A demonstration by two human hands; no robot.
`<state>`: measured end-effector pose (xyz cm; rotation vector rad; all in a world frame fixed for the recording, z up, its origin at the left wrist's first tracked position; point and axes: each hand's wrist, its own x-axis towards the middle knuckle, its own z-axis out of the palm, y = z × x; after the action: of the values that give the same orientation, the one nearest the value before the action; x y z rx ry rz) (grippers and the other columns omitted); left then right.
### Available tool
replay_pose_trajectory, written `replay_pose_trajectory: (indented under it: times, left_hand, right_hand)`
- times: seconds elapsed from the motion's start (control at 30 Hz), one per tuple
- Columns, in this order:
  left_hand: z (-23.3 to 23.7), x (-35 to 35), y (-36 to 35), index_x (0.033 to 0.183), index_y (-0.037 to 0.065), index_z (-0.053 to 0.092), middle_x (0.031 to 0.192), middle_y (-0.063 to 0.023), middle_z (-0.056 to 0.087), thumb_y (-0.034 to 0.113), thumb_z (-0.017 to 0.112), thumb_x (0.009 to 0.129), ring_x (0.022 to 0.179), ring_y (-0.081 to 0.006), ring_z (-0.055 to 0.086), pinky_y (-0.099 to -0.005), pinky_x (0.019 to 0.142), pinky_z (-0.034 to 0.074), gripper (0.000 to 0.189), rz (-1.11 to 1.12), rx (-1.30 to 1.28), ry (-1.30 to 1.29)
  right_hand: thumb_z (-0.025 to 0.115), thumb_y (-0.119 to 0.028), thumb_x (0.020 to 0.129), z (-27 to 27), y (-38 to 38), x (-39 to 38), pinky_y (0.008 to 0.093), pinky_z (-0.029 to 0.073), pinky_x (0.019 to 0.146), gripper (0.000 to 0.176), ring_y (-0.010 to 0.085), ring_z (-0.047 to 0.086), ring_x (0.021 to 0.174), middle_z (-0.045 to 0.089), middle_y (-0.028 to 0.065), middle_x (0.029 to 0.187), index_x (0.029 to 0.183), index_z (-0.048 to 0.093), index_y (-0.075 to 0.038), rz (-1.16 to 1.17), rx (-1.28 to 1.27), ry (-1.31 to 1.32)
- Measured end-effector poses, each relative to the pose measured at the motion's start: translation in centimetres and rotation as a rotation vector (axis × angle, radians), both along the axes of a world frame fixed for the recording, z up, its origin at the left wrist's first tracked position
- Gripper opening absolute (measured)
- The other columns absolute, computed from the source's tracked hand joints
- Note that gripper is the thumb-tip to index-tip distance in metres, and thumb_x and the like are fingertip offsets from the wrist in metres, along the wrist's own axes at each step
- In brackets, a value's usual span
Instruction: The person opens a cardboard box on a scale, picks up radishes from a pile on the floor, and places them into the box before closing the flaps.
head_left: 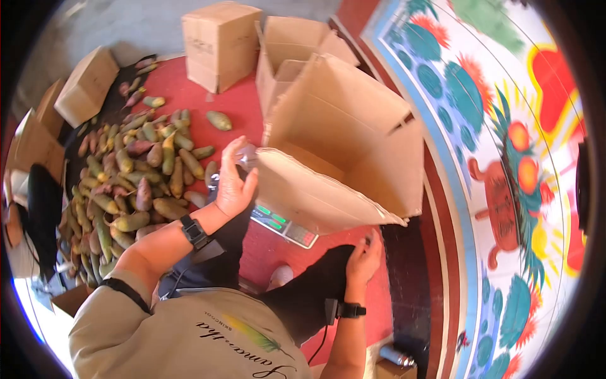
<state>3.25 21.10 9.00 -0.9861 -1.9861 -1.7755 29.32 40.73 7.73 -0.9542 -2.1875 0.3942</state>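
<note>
A large cardboard box (328,189) with raised flaps stands before me, its top agape and brown cardboard showing inside. Beneath its near side juts a digital scale (284,228) with lit green displays. Beside the box's left edge is my left hand (235,186), thumb spread away from the fingers, the fingertips close to a small translucent purplish patch (248,155). My right hand (364,258) is just below the near right corner of the box, fingers pointing up, loosely bent and a little apart. Each wrist wears a black band.
A big heap of green and reddish tubers (148,170) covers the floor at left. Behind stand a closed carton (221,47) and another opened carton (284,41). More cartons (87,88) line the far left. A painted wall (467,126) runs along the right.
</note>
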Motion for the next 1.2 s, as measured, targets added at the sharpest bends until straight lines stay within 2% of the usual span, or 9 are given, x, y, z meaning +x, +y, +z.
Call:
replay_pose_trajectory:
  times: [0.13,0.23,0.43,0.63,0.73,0.87,1.0,1.1,1.2]
  left_hand:
    - [0.4,-1.0,-2.6,0.133,-0.001,0.032,0.131,-0.0175,0.039,-0.002,0.057,0.077,0.119,-0.0291,0.043,-0.0386,0.097,0.039,0.061,0.112,-0.011,0.042]
    - [-1.0,-2.2,-5.2,0.130,-0.001,0.035,0.125,-0.0184,0.043,-0.002,0.058,0.077,0.115,-0.0312,0.047,-0.0371,0.095,0.040,0.058,0.200,-0.025,-0.021]
    - [-7.7,-4.4,-12.9,0.121,0.005,0.044,0.115,-0.0203,0.048,0.003,0.060,0.071,0.107,-0.0398,0.046,-0.0423,0.093,0.041,0.052,0.412,-0.503,-0.045]
    - [-15.8,-5.0,-22.0,0.120,0.009,0.045,0.119,-0.0184,0.047,0.006,0.064,0.068,0.112,-0.0375,0.044,-0.0445,0.096,0.038,0.055,0.601,-0.838,-0.296]
    - [-16.9,-3.8,-25.3,0.117,0.009,0.046,0.116,-0.0148,0.050,0.009,0.064,0.068,0.111,-0.0351,0.046,-0.0465,0.091,0.041,0.052,0.753,-0.980,-0.348]
    - [-18.8,-2.6,-28.8,0.113,0.009,0.047,0.112,-0.0131,0.050,0.010,0.064,0.069,0.113,-0.0329,0.045,-0.0451,0.091,0.040,0.047,0.864,-1.023,-0.349]
    - [-18.9,-1.6,-29.1,0.118,0.007,0.045,0.115,-0.0160,0.049,0.008,0.063,0.072,0.112,-0.0366,0.044,-0.0465,0.093,0.038,0.049,0.834,-1.084,-0.429]
    - [-18.3,-1.1,-27.8,0.118,0.007,0.045,0.117,-0.0167,0.048,0.006,0.062,0.073,0.114,-0.0368,0.043,-0.0464,0.094,0.038,0.048,0.728,-1.012,-0.409]
    - [-18.5,-1.3,-26.7,0.116,0.008,0.047,0.121,-0.0129,0.048,0.007,0.064,0.068,0.116,-0.0325,0.043,-0.0438,0.095,0.036,0.051,0.728,-1.004,-0.323]
  right_hand:
    - [0.053,-0.007,0.086,0.3,0.0,0.0,0.0406,0.047,0.077,0.033,0.0337,0.059,0.089,0.060,0.0192,0.099,0.119,0.052,0.001,0.032,-0.075,-0.019]
    - [0.051,-0.008,0.089,-0.7,0.6,0.3,0.0349,0.049,0.077,0.037,0.0289,0.060,0.093,0.060,0.0180,0.105,0.125,0.049,0.000,0.042,-0.056,-0.034]
    - [0.048,-0.004,0.090,-1.2,0.9,0.7,0.0330,0.049,0.076,0.035,0.0260,0.061,0.089,0.061,0.0174,0.101,0.125,0.048,0.002,0.062,-0.021,0.039]
    - [0.048,-0.004,0.089,-0.9,0.9,0.6,0.0341,0.050,0.074,0.037,0.0266,0.061,0.089,0.059,0.0178,0.106,0.126,0.047,0.002,0.069,-0.036,-0.002]
    - [0.048,-0.004,0.090,-0.7,0.7,0.4,0.0346,0.051,0.073,0.036,0.0268,0.061,0.090,0.059,0.0178,0.104,0.125,0.047,0.002,0.056,-0.066,0.000]
    - [0.048,-0.005,0.090,-0.4,0.5,0.2,0.0348,0.050,0.074,0.035,0.0275,0.061,0.090,0.059,0.0183,0.104,0.124,0.048,0.003,0.045,-0.049,-0.020]
    - [0.048,-0.005,0.089,-0.8,0.9,0.2,0.0353,0.051,0.074,0.035,0.0280,0.061,0.090,0.059,0.0185,0.103,0.124,0.048,0.003,0.055,-0.028,-0.037]
    - [0.049,-0.004,0.089,-1.0,1.0,0.1,0.0359,0.051,0.075,0.035,0.0283,0.061,0.091,0.059,0.0189,0.104,0.124,0.047,0.003,0.060,-0.008,-0.047]
    - [0.049,-0.004,0.089,-1.2,1.1,0.2,0.0361,0.051,0.074,0.035,0.0285,0.061,0.091,0.059,0.0191,0.106,0.123,0.048,0.004,0.075,-0.034,-0.037]
